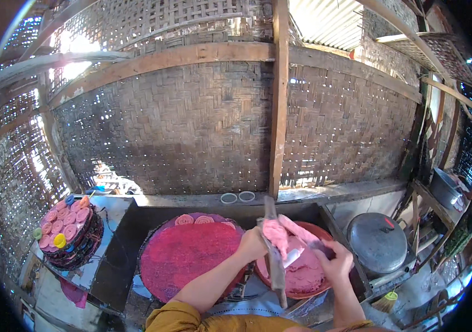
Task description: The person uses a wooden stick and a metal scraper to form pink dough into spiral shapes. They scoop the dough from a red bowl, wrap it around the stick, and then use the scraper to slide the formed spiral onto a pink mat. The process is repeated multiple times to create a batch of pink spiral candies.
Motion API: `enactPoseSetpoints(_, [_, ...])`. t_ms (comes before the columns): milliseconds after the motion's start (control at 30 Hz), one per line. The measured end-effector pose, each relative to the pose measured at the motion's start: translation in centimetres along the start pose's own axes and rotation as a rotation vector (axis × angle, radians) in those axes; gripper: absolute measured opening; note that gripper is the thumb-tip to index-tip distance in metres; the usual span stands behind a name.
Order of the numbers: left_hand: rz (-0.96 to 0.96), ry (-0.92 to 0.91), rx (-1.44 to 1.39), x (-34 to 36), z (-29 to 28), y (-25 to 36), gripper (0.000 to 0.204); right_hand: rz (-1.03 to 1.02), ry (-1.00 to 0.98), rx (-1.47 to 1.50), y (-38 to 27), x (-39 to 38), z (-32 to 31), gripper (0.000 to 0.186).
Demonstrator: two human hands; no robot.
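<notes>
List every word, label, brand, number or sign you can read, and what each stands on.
None can be read.
Wooden tool, reddish bowl: no lettering visible.
Metal lid: no readable writing.
Yellow broom top: too small to tell.

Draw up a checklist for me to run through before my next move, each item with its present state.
1. Left hand on the grey wooden bar: ok, closed at it, though the fingertips are hidden.
2. Pink dough lump at the bar: ok, at its upper part.
3. Right hand with a secure grip: cannot tell; its fingers are curled, but what they hold is unclear.
4. Pink dough in the orange-red bowl: ok, plenty shows.
5. Pink coils on the round magenta tray: ok, they lie at its far edge.
</notes>
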State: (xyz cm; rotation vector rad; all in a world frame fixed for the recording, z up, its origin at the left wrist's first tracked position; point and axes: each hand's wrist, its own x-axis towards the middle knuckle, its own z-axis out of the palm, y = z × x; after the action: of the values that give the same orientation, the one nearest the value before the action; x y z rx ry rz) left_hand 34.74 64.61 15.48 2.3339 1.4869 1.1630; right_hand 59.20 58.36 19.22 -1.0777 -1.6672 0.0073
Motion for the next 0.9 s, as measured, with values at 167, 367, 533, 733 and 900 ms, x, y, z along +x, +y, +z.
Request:
enactPoseSetpoints(167, [-0.229, -0.160, -0.006, -0.2, 1.0, -1.6, 0.032, -0.313, 0.003, -0.089, -0.3, -0.5, 1.7, 0.035])
enactPoseSetpoints(367, [-0.042, -0.159, 0.010, 0.4, 3.2, -5.9, 0.035, 0.090, -0.243, 0.370, 0.6, -1.3, 1.3, 0.029])
enactPoseSetpoints(533, [0.042, -0.172, 0.028, -0.4, -0.4, 1.8, 0.033, -0.106, -0.025, -0.031, 0.5, -0.3, 3.3, 0.028])
enactPoseSetpoints(733, [-0.284, -0.223, -0.248, -1.3, 0.1, -2.3, 0.037, 0.042, -0.348, 0.276, -0.4, -3.1, 0.8, 0.027])
enactPoseSetpoints(900, [-0.081, -0.188, -0.688, -1.7, -1.3, 0.0, 0.046, 0.185, -0.216, 0.084, 0.3, -1.1, 1.2, 0.025])
